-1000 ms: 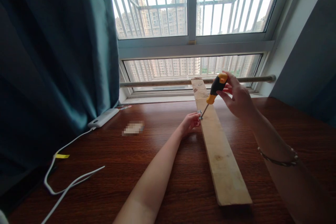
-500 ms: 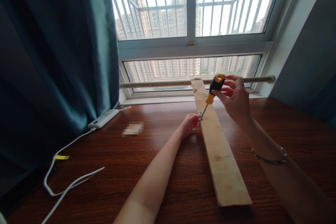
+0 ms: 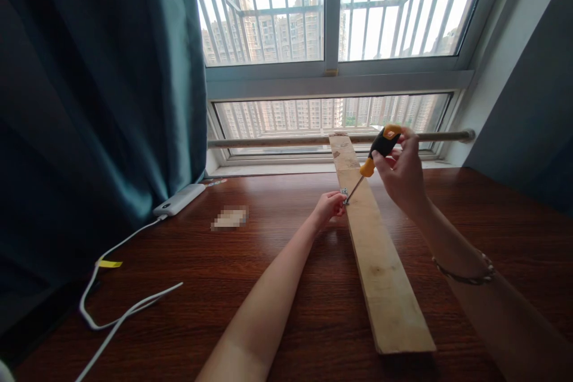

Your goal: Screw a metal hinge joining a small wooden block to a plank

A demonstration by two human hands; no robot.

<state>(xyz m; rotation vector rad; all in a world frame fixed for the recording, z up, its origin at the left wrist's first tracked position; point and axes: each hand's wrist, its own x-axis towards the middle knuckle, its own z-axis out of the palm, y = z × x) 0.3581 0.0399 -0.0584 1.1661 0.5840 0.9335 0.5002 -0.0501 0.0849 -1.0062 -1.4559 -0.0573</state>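
A long pale wooden board (image 3: 380, 274) lies lengthwise across the table, its far end by the window rail. At its left edge sits a small metal fitting (image 3: 344, 193), too small to make out in detail. My left hand (image 3: 330, 208) is closed at that edge, its fingertips pinching at the fitting. In my right hand (image 3: 403, 170) is a screwdriver (image 3: 384, 142) with a black and yellow handle, gripped near the top. The screwdriver leans to the right, and its tip meets the fitting beside my left fingertips.
A white power bank (image 3: 181, 200) lies at the left by the dark curtain (image 3: 147, 71), with a white cable (image 3: 129, 310) running from it. A blurred pale patch (image 3: 230, 218) is on the table (image 3: 277, 239). A metal rail (image 3: 268, 142) crosses before the window.
The screwdriver handle has tilted further to the right, my right hand turning with it, while its tip stays at the fitting. The whole view has shifted slightly.
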